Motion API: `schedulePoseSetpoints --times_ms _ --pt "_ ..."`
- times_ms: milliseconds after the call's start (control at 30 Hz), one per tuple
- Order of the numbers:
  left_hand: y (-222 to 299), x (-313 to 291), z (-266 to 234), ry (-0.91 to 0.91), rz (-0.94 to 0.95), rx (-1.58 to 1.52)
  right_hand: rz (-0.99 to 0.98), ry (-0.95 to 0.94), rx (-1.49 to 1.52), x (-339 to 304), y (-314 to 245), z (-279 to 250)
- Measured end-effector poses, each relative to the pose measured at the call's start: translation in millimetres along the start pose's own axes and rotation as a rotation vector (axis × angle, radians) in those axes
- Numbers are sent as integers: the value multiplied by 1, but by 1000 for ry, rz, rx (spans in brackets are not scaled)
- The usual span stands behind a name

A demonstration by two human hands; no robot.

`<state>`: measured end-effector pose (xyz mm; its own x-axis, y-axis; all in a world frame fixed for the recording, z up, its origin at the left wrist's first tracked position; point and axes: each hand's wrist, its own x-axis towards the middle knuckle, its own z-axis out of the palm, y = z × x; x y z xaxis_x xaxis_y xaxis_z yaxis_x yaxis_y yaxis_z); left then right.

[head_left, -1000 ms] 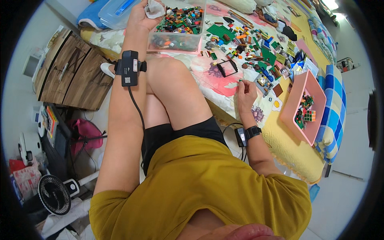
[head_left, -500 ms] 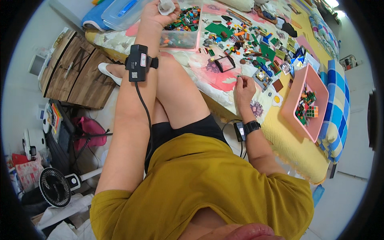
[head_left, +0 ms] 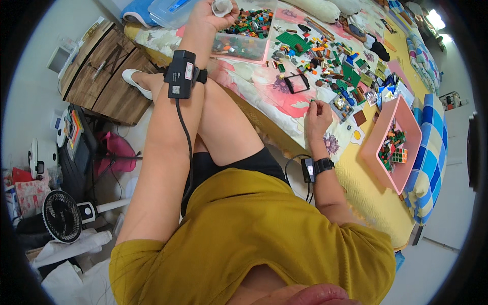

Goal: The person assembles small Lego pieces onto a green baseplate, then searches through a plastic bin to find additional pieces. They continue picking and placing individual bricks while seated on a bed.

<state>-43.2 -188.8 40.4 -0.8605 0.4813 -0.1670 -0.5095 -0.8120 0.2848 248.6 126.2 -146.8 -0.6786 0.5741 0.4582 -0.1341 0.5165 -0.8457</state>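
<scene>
Over the near edge of a clear plastic box [head_left: 240, 57] full of mixed toy bricks is my left hand [head_left: 217, 21]. Its fingers curl around a small, pale, cup-shaped thing [head_left: 221, 7], whose material I cannot make out. My right hand [head_left: 319, 121] rests low over the flowered sheet, thumb and forefinger pinched on a tiny green brick [head_left: 311, 101]. Close by lies a black brick-built frame [head_left: 297, 83]. Loose toy bricks and green baseplates [head_left: 351, 74] spread across the sheet beyond, and a grey brick assembly [head_left: 341, 105] sits just right of my right hand.
A pink bin [head_left: 382, 155] with some bricks and a puzzle cube [head_left: 399, 155] stands at the right, beside a folded blue checked quilt [head_left: 424, 160]. Wooden drawers [head_left: 109, 76] are at the left; a small black fan [head_left: 62, 216] is at lower left. A cable runs from each wrist.
The whole view has shifted a little, so the bed and bricks sit slightly further right. Both hands keep their holds and nearly the same places over the bed.
</scene>
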Motion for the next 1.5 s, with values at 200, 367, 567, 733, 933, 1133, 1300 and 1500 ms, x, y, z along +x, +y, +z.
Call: schedulePoseSetpoints --times_ms 200,367,567,733,933,1133,1300,1500 --pt "-3 -17 14 -23 -54 -11 -25 6 -8 0 5 1" --pt "-2 -18 23 22 34 100 -113 -26 -220 7 1 5" --pt "11 9 6 -23 4 27 96 -5 -101 33 3 24" --pt "11 18 -20 -80 -25 127 169 54 20 65 -5 34" --pt "19 24 -35 -77 78 148 -28 -9 -224 141 -102 73" --pt "18 28 -30 -72 198 80 -269 -659 -460 219 -168 200" --pt "21 24 -42 -72 177 185 -394 -825 -696 291 -142 282" --pt "23 23 -52 -27 94 265 -498 -860 -1100 312 -89 318"
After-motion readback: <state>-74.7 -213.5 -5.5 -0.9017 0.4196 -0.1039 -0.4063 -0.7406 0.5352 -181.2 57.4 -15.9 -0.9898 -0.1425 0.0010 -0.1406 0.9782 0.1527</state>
